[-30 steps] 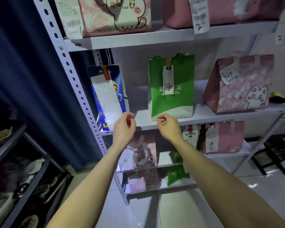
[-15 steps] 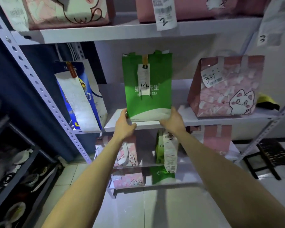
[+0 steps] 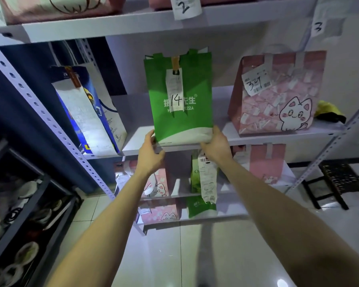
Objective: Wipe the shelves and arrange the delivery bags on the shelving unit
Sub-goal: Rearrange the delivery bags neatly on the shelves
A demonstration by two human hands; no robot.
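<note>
A green delivery bag [image 3: 180, 112] with a receipt marked 14 stands upright at the front of the middle white shelf [image 3: 278, 137]. My left hand [image 3: 150, 155] grips its lower left corner and my right hand [image 3: 216, 145] grips its lower right corner. A blue and white bag [image 3: 87, 112] leans at the shelf's left end. A pink cat-print bag [image 3: 278, 94] marked 34 stands to the right.
Perforated grey uprights [image 3: 39, 108] frame the unit. Lower shelves hold more pink and green bags [image 3: 201, 179]. A yellow and black thing [image 3: 330, 112] lies at the far right of the shelf. A dark shoe rack [image 3: 19, 214] stands left, a black stool [image 3: 336, 183] right.
My hands went from hovering in front of the shelf edge to gripping the green bag's bottom corners. The view moved closer and shifted, so the bag looks larger and more central.
</note>
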